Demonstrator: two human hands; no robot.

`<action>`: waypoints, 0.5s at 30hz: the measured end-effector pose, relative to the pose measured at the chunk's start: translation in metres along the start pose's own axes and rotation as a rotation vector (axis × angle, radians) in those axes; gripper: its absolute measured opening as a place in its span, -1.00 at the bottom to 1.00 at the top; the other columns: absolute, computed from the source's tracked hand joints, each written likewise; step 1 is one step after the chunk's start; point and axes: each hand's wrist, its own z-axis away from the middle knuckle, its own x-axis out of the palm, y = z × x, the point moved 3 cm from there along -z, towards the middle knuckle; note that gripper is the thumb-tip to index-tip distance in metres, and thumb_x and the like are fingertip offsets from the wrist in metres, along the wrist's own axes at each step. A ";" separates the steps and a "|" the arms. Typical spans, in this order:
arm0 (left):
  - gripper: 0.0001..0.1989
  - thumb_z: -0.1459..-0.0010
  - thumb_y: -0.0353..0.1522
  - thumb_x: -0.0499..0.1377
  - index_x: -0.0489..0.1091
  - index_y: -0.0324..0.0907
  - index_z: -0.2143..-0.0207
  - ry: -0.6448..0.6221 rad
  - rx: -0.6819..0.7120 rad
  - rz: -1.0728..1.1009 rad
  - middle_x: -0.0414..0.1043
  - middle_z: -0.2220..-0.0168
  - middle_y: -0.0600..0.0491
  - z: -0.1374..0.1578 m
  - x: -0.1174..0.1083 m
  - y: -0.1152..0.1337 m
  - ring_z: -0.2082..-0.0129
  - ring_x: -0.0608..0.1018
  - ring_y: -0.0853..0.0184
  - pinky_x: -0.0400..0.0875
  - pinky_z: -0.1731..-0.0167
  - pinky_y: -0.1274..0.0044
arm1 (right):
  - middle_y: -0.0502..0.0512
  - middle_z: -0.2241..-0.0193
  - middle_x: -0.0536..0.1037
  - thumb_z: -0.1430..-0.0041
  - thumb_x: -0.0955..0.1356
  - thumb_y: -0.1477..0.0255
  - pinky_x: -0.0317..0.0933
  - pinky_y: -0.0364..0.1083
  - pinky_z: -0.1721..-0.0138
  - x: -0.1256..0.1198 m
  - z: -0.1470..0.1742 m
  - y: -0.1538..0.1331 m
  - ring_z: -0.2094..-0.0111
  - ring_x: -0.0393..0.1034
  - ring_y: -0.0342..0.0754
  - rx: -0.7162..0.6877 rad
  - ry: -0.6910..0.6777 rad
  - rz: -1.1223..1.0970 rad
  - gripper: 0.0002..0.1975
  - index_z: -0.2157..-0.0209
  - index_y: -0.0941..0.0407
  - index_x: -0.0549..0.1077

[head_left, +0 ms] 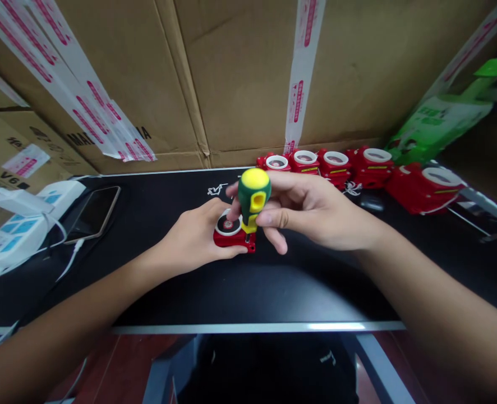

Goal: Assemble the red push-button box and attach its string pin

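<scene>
Near the middle of the black tabletop [274, 292], seen from the head camera, the left hand [196, 233] is closed around a small red unit [231, 241] with a white ring on top, its thumb along the near edge and its fingers round the far side. Above that unit's right side, the right hand [311, 210] has thumb and fingers closed on the green and yellow handle of a screwdriver [252, 193], which stands roughly upright; whether its tip touches the unit cannot be told. The lower fingers of the right hand are spread apart from the handle. Behind, a scrap of white string [217, 189] lies just beyond the left hand. Along the back to the right stand five more red units [336, 175], white rings facing up, with a green bottle [440, 126] behind them at far right. At left, a phone [92, 210] lies beside a white power strip [61, 196]. Taped cardboard [240, 84] rises behind the table
</scene>
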 end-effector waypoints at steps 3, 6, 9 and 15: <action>-0.48 -0.15 0.01 0.46 0.51 -0.04 -0.03 0.001 0.006 0.024 0.63 0.02 0.04 0.000 0.000 0.001 0.04 0.69 0.11 0.57 0.04 0.29 | -0.10 0.44 0.58 -0.35 0.55 0.49 0.42 -0.19 0.34 0.002 -0.002 -0.002 0.50 0.48 -0.22 0.003 0.066 0.070 -0.87 0.11 0.16 0.59; -0.40 -0.10 0.03 0.49 0.49 -0.04 -0.07 0.024 -0.026 0.028 0.61 -0.01 0.04 0.001 0.000 0.001 0.03 0.69 0.10 0.57 0.01 0.27 | -0.10 0.48 0.56 -0.27 0.61 0.44 0.40 -0.18 0.40 0.004 -0.004 0.000 0.52 0.45 -0.20 0.009 0.174 0.113 -0.80 0.17 0.16 0.58; -0.38 -0.10 0.06 0.48 0.49 -0.05 -0.08 0.021 -0.037 0.039 0.61 -0.03 0.03 0.001 0.002 -0.001 0.01 0.69 0.07 0.57 -0.02 0.23 | -0.14 0.55 0.50 -0.19 0.65 0.38 0.38 -0.16 0.46 0.006 -0.004 0.003 0.54 0.44 -0.16 0.027 0.256 0.126 -0.69 0.18 0.12 0.54; -0.38 -0.14 0.08 0.47 0.47 -0.03 -0.09 -0.007 0.031 0.127 0.63 -0.05 0.02 0.002 0.003 -0.004 -0.01 0.69 0.09 0.57 -0.03 0.26 | -0.20 0.58 0.42 0.01 0.73 0.42 0.21 -0.23 0.59 0.014 -0.002 0.004 0.61 0.29 -0.24 0.021 0.307 0.055 -0.56 0.26 0.10 0.50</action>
